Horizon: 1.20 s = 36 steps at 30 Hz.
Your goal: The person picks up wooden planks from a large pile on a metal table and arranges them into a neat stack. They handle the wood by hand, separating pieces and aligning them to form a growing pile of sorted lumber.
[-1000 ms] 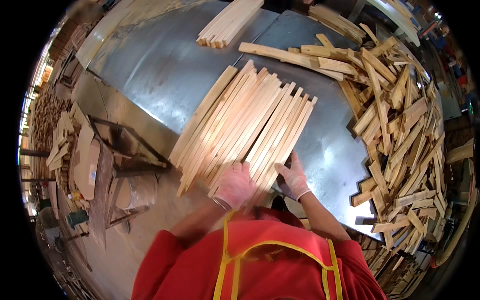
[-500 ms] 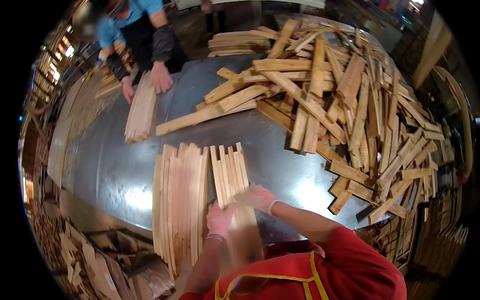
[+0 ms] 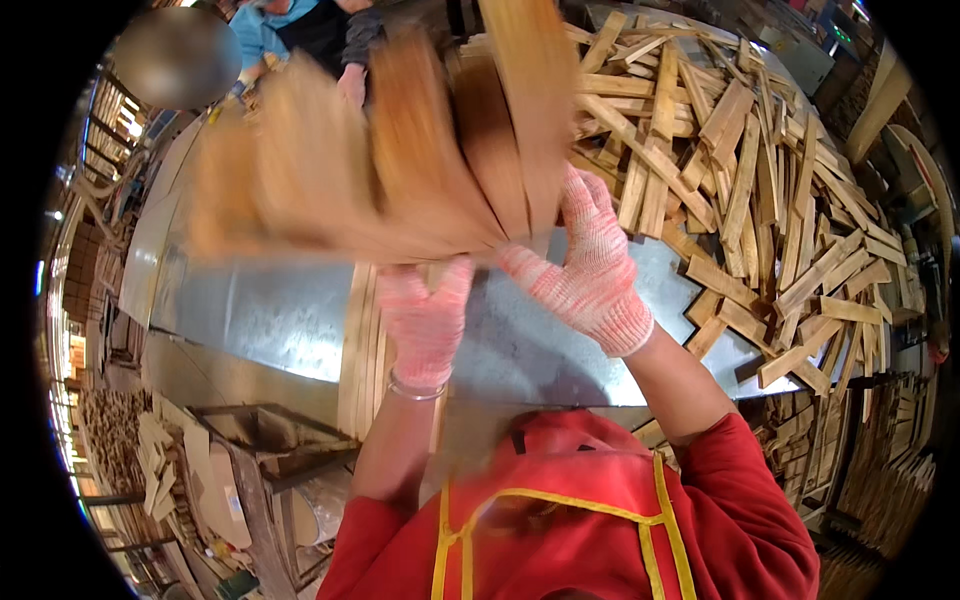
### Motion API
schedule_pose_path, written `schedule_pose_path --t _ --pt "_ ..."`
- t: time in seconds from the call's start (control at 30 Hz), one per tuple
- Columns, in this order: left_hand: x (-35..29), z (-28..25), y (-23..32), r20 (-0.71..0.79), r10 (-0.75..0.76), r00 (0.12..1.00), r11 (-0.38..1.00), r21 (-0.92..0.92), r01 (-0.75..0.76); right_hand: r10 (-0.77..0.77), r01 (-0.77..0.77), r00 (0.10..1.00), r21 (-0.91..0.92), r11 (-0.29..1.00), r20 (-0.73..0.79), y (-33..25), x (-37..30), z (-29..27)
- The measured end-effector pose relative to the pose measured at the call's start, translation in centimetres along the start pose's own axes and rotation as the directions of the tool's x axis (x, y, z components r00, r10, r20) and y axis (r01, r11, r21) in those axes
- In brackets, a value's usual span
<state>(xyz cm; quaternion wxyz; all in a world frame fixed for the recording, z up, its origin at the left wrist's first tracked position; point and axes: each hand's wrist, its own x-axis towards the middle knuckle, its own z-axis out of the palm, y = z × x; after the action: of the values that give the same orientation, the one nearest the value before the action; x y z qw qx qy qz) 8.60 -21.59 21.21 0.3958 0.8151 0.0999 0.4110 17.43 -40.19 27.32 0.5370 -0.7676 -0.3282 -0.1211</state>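
Raised above the table, a fanned bundle of wooden slats (image 3: 420,150) fills the upper middle of the view, smeared by motion. My left hand (image 3: 425,315), in a pink and white knitted glove, grips the bundle's lower edge from below; its fingertips are hidden behind the wood. My right hand (image 3: 590,270), gloved the same way, holds the right end, with its thumb along the lower edge and its fingers up the side. Beneath my left hand, a row of upright-laid slats (image 3: 362,350) lies on the metal table (image 3: 265,310), mostly covered by my arm and the bundle.
A large jumbled pile of wooden slats (image 3: 740,190) covers the table's right side. Across the table stands a co-worker in a blue shirt (image 3: 275,35), partly hidden by the raised bundle. A wooden frame and scrap boards (image 3: 250,500) stand below the table's near left edge.
Both my hands have lifted the slats off the table, up and toward the far side. The bundle has fanned out and now hides the co-worker's stack.
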Motion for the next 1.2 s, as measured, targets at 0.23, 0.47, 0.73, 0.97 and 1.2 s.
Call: schedule_pose_path --t 0.23,0.47,0.73,0.97,1.2 --pt "-17.2 -3.0 -18.9 0.496 -0.225 0.839 0.797 0.589 -0.135 0.409 -0.320 0.885 -0.346 0.882 0.223 8.1 -16.6 10.0" --pt "-17.7 -7.8 -10.1 0.772 -0.507 0.384 0.499 0.626 -0.599 0.477 -0.040 0.734 -0.670 0.742 0.484 11.1 -26.3 11.3" --pt "-16.2 -4.0 -0.8 0.625 -0.052 0.779 0.810 0.482 -0.332 0.607 -0.704 0.565 -0.058 0.708 0.558 11.7 -23.0 12.4" --pt "-18.0 9.2 4.8 0.664 0.003 0.748 0.929 0.274 -0.247 0.619 -0.757 0.638 0.224 0.614 0.458 16.7 -16.4 -1.0" --pt "-21.5 19.4 7.5 0.825 -0.051 0.562 0.939 0.231 -0.255 0.136 -0.646 0.763 -0.750 0.143 -0.631 33.2 -15.9 -38.0"
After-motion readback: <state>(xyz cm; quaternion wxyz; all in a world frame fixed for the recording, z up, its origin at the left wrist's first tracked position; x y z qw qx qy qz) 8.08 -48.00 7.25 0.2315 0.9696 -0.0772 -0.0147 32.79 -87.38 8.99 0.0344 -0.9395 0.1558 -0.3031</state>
